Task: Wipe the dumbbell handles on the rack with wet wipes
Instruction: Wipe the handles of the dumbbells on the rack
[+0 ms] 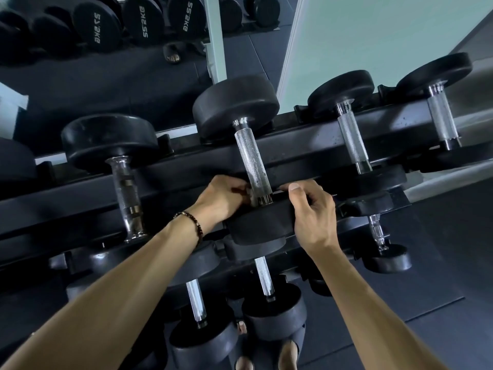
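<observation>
Centre dumbbell lies across the top tier of the black rack, far head toward the mirror, near head toward me. Its handle is knurled chrome, dulled with dark marks near the lower end. A small grey wipe, mostly hidden, sits against the handle's base. More chrome-handled dumbbells lie on either side and on the tiers below.

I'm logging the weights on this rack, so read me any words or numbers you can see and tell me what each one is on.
"22.5kg", mirror-reversed: on a reflected dumbbell end in the mirror, top left.
"22.5kg", mirror-reversed: on the reflected end beside it.
Roughly "2.5kg", mirror-reversed, first digits unclear: on the reflected end to their left.
The rack's own dumbbells, such as the middle dumbbell, show no readable marking.
</observation>
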A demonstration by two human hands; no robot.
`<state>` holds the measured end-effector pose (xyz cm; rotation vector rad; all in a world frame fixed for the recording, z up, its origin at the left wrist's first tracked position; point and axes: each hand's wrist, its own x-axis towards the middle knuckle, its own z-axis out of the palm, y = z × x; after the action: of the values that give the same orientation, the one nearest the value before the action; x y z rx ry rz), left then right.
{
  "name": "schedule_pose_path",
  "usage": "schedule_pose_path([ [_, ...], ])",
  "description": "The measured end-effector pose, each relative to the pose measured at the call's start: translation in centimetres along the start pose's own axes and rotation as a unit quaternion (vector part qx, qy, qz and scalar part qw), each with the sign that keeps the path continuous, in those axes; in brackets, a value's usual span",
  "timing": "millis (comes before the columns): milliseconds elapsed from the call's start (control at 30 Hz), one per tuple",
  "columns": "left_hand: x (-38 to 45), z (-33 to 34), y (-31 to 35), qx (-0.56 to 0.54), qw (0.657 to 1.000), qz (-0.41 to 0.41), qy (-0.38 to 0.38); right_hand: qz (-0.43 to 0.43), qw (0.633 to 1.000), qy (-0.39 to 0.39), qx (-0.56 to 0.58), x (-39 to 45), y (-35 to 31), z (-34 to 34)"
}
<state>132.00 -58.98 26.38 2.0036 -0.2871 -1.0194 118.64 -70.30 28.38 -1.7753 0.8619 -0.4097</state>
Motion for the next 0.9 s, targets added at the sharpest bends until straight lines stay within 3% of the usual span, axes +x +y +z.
schedule_pose_path([
  [100,0.3,-0.1,0.4,-0.012,0.999,0.004,0.041,0.003,1.000,0.000,-0.001,0.0,0.0,0.1],
  [167,1.1,-0.2,1.2,-0.121,0.989,-0.022,0.083,0.000,1.000,0.000,0.000,-0.1,-0.1,0.0],
  [233,1.9,-0.3,1.4,-0.165,0.985,-0.041,0.043,0.006,1.000,-0.001,-0.003,0.0,-0.2,0.1],
  [367,1.7,-1.1,1.3,-0.082,0.991,-0.047,-0.098,-0.003,1.000,0.005,-0.005,0.1,0.1,0.1],
  [433,1.9,-1.2,1.8,-0.106,0.991,-0.034,-0.080,-0.007,1.000,0.006,-0.006,0.1,0.2,0.1],
  [533,2.4,-1.0,2.2,-0.279,0.958,-0.046,-0.036,-0.006,1.000,0.009,-0.005,-0.1,0.1,0.1],
  [600,2.6,-1.1,1.8,-0.243,0.966,-0.054,-0.069,-0.002,1.000,0.005,-0.003,-0.1,0.0,0.2],
  [667,2.6,-1.7,1.9,-0.093,0.988,-0.054,-0.114,-0.002,1.000,0.004,-0.003,-0.1,0.0,0.2],
  [767,1.9,-2.3,2.8,0.080,0.982,-0.039,-0.168,-0.003,1.000,0.005,-0.010,-0.1,0.0,0.1],
  [833,1.7,-2.0,2.7,0.066,0.989,-0.031,-0.127,-0.007,1.000,0.006,-0.011,-0.2,-0.1,0.0],
  [900,1.5,-1.3,1.9,-0.039,0.997,-0.039,-0.047,-0.006,1.000,0.003,-0.008,-0.2,-0.2,0.0],
])
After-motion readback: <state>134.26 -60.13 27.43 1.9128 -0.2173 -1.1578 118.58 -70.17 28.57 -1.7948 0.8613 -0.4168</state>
